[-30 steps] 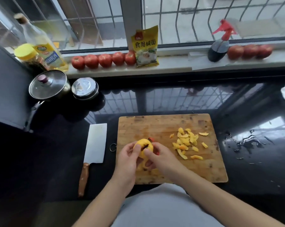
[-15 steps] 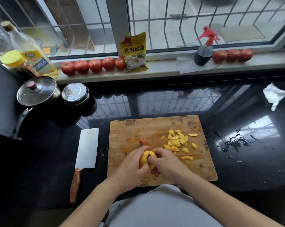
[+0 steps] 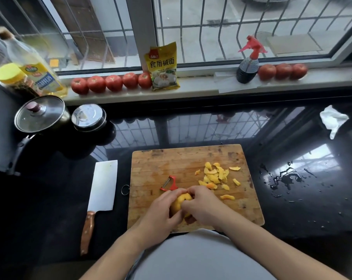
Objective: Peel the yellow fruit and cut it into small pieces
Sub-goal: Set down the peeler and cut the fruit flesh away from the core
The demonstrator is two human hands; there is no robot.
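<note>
The yellow fruit [image 3: 180, 203] rests low over the near middle of the wooden cutting board [image 3: 171, 160], mostly covered by both hands. My left hand [image 3: 161, 213] cups it from the left. My right hand [image 3: 203, 205] presses on it from the right, fingers over its top. A red peeler [image 3: 169, 183] lies on the board just beyond my left fingers, held by neither hand. A heap of yellow peel strips [image 3: 216, 176] lies on the board's right half. A cleaver [image 3: 103, 190] with a wooden handle lies on the counter left of the board.
The black counter [image 3: 191, 128] holds a lidded pot [image 3: 40, 115] and a steel lidded container [image 3: 88, 117] at the far left, a crumpled tissue [image 3: 333, 120] at the far right, and spilled water [image 3: 283, 177] right of the board. Tomatoes [image 3: 112, 82], a yellow packet [image 3: 163, 66], a spray bottle [image 3: 249, 62] and an oil bottle [image 3: 32, 65] line the sill.
The fruit has come down from being held up above the board to low between both hands. The peeler now lies uncovered on the board. The camera has tilted, shifting the scene.
</note>
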